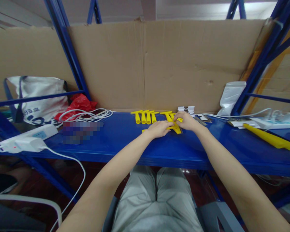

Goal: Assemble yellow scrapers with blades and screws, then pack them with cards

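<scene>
Both of my hands meet over the blue shelf top (125, 138), on a yellow T-shaped scraper (176, 129). My left hand (160, 129) is closed around its handle, whose end pokes out on the left. The bent fingers of my right hand (185, 121) pinch the scraper near its head, and they partly hide what they grip. Several similar yellow scrapers (143, 117) stand in a row just behind my left hand. More yellow pieces (168, 115) lie behind the fingers, partly covered.
Small white-and-black packs (186, 110) and flat dark pieces (201, 120) lie beyond my right hand. At right are a long yellow tool (272, 138) and a power strip (275, 122). At left are coiled white cables (91, 115), another power strip (42, 132) and a cloth bag (41, 96).
</scene>
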`<state>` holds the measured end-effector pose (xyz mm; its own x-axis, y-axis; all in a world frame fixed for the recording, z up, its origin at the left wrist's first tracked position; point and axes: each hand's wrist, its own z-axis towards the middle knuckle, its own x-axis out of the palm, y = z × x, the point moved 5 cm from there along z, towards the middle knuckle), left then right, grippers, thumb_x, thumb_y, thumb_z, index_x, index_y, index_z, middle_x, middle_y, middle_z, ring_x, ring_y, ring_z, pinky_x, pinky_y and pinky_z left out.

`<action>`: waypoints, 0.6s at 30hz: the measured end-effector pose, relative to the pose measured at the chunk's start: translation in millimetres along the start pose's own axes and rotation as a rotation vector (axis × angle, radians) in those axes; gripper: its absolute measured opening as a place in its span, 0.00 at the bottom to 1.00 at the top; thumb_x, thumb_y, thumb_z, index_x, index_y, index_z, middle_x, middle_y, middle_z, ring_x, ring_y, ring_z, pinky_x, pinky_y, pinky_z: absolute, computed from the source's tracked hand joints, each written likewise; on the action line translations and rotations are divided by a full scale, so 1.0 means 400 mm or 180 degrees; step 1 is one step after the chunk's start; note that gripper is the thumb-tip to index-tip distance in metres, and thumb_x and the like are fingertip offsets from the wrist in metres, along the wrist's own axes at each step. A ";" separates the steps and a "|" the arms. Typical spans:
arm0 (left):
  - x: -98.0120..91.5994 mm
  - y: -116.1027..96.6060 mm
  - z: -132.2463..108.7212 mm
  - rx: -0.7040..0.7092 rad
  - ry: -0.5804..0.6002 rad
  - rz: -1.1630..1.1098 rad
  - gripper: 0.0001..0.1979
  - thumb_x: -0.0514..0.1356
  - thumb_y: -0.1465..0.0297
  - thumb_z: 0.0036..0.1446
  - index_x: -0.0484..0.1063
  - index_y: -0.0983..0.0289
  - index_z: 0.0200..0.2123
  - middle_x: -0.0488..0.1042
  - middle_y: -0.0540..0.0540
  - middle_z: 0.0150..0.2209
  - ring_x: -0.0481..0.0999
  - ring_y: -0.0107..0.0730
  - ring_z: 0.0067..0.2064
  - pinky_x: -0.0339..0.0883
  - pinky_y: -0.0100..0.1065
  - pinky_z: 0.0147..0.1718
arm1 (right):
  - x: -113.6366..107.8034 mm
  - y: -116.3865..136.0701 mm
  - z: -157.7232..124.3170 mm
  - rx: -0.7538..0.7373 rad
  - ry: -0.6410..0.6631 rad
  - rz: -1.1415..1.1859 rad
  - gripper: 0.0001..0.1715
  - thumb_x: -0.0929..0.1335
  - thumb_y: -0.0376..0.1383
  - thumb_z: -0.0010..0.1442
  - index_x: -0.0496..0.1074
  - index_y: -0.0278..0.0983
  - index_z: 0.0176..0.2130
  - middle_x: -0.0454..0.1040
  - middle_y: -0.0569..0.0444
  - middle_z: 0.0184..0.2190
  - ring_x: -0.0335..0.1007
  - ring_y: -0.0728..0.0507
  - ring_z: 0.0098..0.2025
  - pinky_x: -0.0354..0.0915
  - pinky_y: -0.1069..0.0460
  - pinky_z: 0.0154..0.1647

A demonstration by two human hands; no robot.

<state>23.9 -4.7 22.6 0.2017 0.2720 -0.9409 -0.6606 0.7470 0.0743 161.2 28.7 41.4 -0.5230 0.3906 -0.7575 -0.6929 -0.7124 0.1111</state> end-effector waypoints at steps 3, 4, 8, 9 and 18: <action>0.001 0.002 0.001 0.0002 -0.0001 -0.0007 0.18 0.54 0.69 0.60 0.66 0.58 0.54 0.74 0.55 0.48 0.74 0.38 0.49 0.68 0.37 0.46 | -0.003 0.009 0.000 -0.0064 0.0069 -0.0161 0.11 0.64 0.27 0.47 0.76 0.37 0.25 0.75 0.49 0.32 0.70 0.43 0.37 0.66 0.47 0.42; 0.001 0.002 0.001 0.0001 0.0005 -0.0007 0.18 0.54 0.69 0.60 0.66 0.58 0.54 0.74 0.55 0.48 0.74 0.38 0.48 0.68 0.37 0.46 | -0.003 0.012 -0.001 -0.0061 0.0098 -0.0205 0.12 0.64 0.27 0.47 0.76 0.37 0.25 0.75 0.49 0.32 0.70 0.42 0.37 0.66 0.47 0.42; -0.003 0.000 0.001 -0.0002 -0.0011 -0.0014 0.18 0.54 0.69 0.60 0.67 0.59 0.54 0.74 0.56 0.48 0.75 0.39 0.48 0.68 0.37 0.45 | -0.007 0.020 -0.001 -0.0021 0.0084 -0.0290 0.13 0.63 0.27 0.49 0.77 0.36 0.27 0.76 0.48 0.32 0.70 0.42 0.37 0.67 0.46 0.43; -0.004 -0.001 0.001 0.0002 -0.0031 -0.0017 0.18 0.54 0.69 0.60 0.67 0.59 0.53 0.74 0.56 0.48 0.74 0.39 0.49 0.68 0.38 0.46 | -0.010 0.020 -0.001 -0.0006 0.0023 -0.0297 0.14 0.63 0.27 0.49 0.77 0.36 0.28 0.76 0.47 0.33 0.71 0.41 0.38 0.67 0.46 0.43; -0.006 0.000 0.001 0.0006 -0.0061 -0.0075 0.18 0.54 0.70 0.60 0.67 0.59 0.53 0.74 0.56 0.49 0.74 0.39 0.50 0.68 0.38 0.46 | -0.013 0.011 0.000 0.0032 -0.0067 -0.0208 0.17 0.61 0.25 0.49 0.77 0.37 0.30 0.75 0.47 0.34 0.71 0.42 0.39 0.67 0.46 0.44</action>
<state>23.7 -4.9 24.9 0.2310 0.2658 -0.9360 -0.6542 0.7544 0.0528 160.7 23.6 45.8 -0.4867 0.4484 -0.7497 -0.7309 -0.6790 0.0683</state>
